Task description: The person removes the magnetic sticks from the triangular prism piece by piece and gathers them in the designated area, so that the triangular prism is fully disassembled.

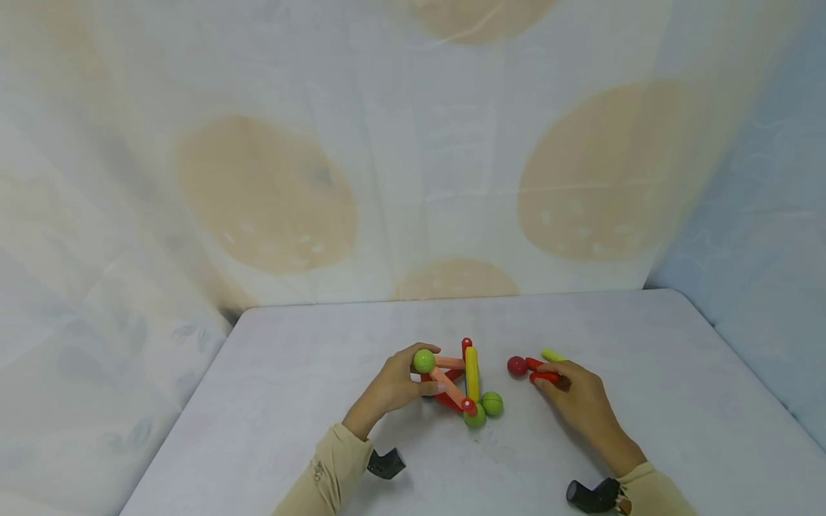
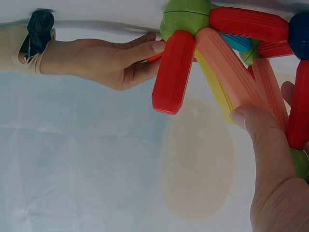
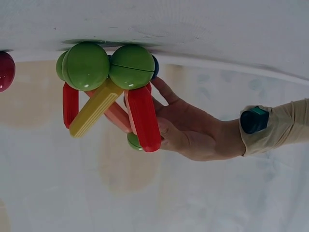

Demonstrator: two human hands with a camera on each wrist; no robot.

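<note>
Head view: rod-and-ball toy, two hands at work.
Left hand [image 1: 393, 387] pinches the rod-and-ball frame [image 1: 459, 383], steadying it on the table [image 1: 290, 401]; right hand [image 1: 577, 398], well apart from it, curls its fingers round a red rod [image 1: 542, 373], red ball [image 1: 517, 365] just beyond its fingertips.

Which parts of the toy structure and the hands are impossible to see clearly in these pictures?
- Head view: the red sticks lie partly under the right hand; their number is unclear.
- Head view: the structure is small; the left hand hides its near joints.
- Left wrist view: the image edge crops the structure's right side.
</note>
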